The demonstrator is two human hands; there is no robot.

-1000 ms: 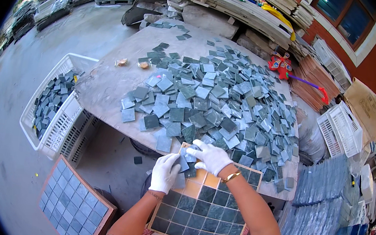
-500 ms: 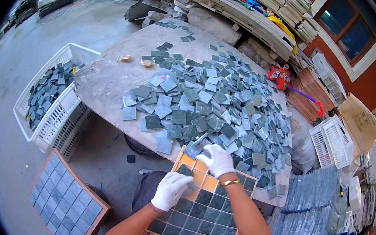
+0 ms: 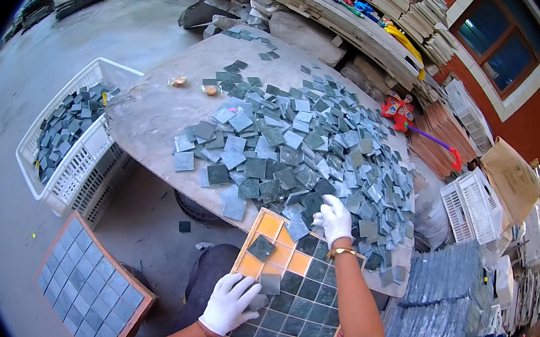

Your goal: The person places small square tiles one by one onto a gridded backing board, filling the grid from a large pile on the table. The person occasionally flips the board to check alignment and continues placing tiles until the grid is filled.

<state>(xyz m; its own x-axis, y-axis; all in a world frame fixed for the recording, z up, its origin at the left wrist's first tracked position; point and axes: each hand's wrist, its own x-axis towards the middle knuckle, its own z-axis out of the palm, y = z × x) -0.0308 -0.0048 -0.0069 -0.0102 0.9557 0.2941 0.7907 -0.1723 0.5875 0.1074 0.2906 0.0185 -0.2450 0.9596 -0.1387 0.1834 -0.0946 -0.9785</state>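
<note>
A wooden-edged grid board [image 3: 300,262] lies tilted before me, with dark green-grey square tiles filling its lower and right cells and bare orange cells at upper left. My left hand [image 3: 230,304], white-gloved, rests over its left side with fingers apart, beside a grey tile [image 3: 270,283]. A dark tile [image 3: 262,248] sits askew across the orange cells. Another bluish tile [image 3: 297,228] overlaps the board's top edge. My right hand [image 3: 335,221], also gloved, reaches over the near edge of the loose tile pile [image 3: 327,142], fingers spread; no tile shows between them.
The pile covers much of a stone-topped table [image 3: 155,114]. White plastic crates [image 3: 71,164] of tiles stand left. A finished tile panel [image 3: 91,281] leans at lower left. Wrapped tile stacks [image 3: 439,297] rise at right. A red toy [image 3: 399,110] lies at the table's far right.
My right hand has moved right from the board's top edge to the pile, leaving a tile across that edge. My left hand has drawn down and left, uncovering a grey tile.
</note>
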